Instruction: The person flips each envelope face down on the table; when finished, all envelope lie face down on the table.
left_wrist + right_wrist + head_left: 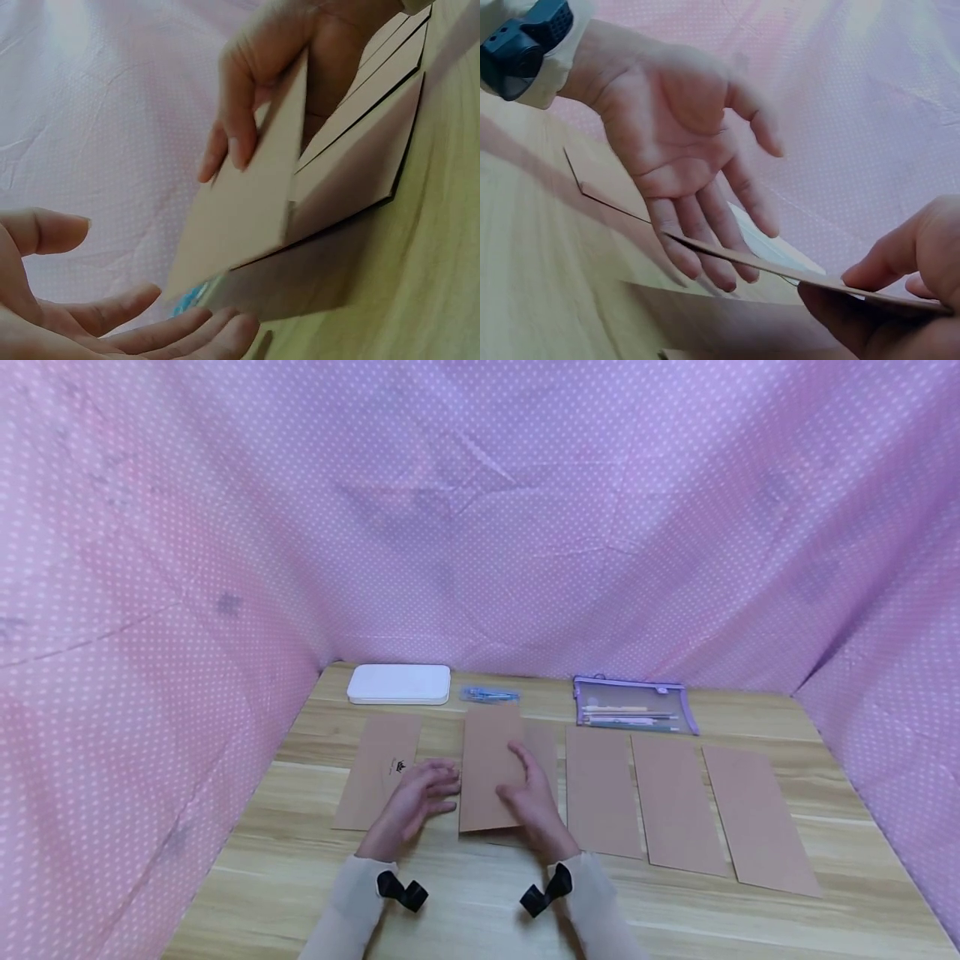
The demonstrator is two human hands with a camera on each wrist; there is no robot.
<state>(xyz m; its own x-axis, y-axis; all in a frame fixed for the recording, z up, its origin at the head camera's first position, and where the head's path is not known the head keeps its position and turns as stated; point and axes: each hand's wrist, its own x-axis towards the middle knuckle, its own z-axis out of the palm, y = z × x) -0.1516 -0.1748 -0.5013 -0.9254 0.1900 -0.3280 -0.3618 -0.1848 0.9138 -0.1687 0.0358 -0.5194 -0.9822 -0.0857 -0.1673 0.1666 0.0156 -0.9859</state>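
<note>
While the right hand (pixel 534 802) pinches 1 brown card (pixel 491 768) lifted off the worktop (pixel 465 902), the left hand (pixel 416 797) waits just left — fingers spread, holding nothing.

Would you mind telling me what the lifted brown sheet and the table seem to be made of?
The sheet, pinched by the right hand, looks like matte kraft card: plain brown, thin-edged, and staying flat while lifted. The table looks like pale wood or wood-look laminate, with plank seams and grain; which one cannot be told.
</note>
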